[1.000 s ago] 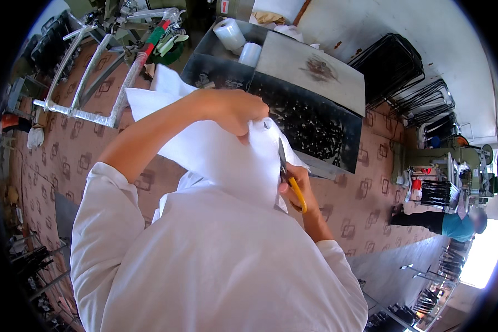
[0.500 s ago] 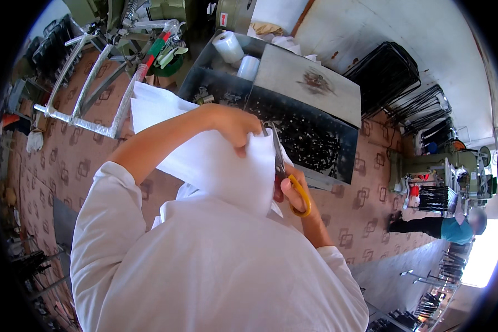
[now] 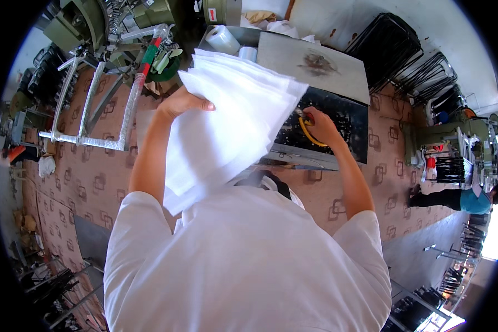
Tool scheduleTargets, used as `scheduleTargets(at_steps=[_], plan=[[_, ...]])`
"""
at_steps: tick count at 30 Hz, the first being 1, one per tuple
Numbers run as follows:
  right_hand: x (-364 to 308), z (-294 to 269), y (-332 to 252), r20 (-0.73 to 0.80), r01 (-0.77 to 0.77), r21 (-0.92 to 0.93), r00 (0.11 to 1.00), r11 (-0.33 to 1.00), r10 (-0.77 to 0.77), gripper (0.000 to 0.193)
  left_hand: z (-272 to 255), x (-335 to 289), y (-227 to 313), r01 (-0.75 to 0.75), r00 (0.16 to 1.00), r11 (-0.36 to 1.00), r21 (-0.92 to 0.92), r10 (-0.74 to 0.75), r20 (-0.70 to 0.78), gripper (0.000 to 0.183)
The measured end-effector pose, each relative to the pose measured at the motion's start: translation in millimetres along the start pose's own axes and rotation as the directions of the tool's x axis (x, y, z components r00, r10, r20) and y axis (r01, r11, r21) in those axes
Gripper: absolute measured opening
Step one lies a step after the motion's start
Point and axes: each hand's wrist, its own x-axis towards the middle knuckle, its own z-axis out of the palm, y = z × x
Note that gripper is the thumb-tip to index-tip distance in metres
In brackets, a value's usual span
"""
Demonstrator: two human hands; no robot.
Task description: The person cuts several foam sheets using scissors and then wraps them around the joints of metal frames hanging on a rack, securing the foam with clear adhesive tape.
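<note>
2 hands [image 3: 180, 104] on fanned white sheets [image 3: 227, 110], yellow-handled scissors [image 3: 306, 133]

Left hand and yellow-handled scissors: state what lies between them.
Head view: white sheets, held by the left hand, then some dark bin before the scissors.

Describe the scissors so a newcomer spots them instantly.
Find the large dark metal bin partly behind the layered white sheets. Over its open black section is the person's right hand, holding the scissors. Their curved yellow handle stands out against the black interior and white sheets.
</note>
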Motion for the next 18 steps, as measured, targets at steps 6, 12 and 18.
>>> scheduleTargets(at_steps=[6,12,18], plan=[[21.4,56.9,30.8,0.015,0.088,-0.001,0.996,0.996,-0.088,0.038,10.8,9.4,-42.2,-0.135,0.983,0.957,-0.257,0.097,-0.157,0.062],[2.2,64.5,28.3,0.163,-0.011,-0.219,0.986,0.976,0.048,0.038,-10.4,33.5,-130.1,-0.215,0.973,0.781,-0.587,0.223,-0.059,0.059],[-11.5,35.7,0.3,0.125,-0.149,-0.275,0.974,0.95,0.189,0.058,-10.3,19.8,-142.6,-0.294,0.95,0.695,-0.656,0.286,-0.123,0.056]])
